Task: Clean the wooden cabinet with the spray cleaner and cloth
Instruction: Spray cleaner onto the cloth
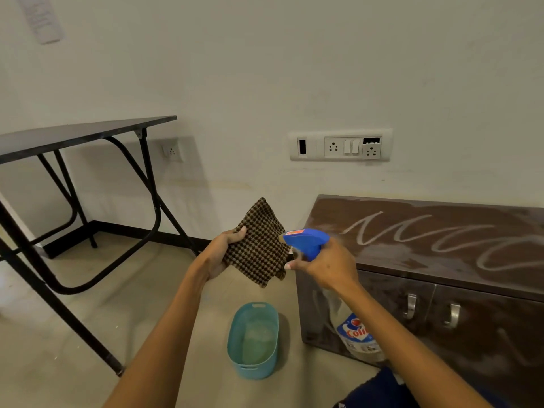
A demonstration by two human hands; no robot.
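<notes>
My left hand (219,254) holds up a brown checked cloth (260,248) by its left edge, in front of me over the floor. My right hand (326,266) grips a spray bottle (357,334) with a blue trigger head (307,241); the nozzle points left at the cloth, a finger on the trigger. The bottle's clear body with its blue label hangs below my wrist. The low dark wooden cabinet (441,260) stands at the right against the wall. Its top is dusty with pale wavy streaks, and two metal handles show on its front.
A teal plastic tub (235,343) with some liquid sits on the floor below my hands. A black folding table (82,134) stands at the left, its legs reaching toward me. A socket panel (340,145) is on the wall above the cabinet.
</notes>
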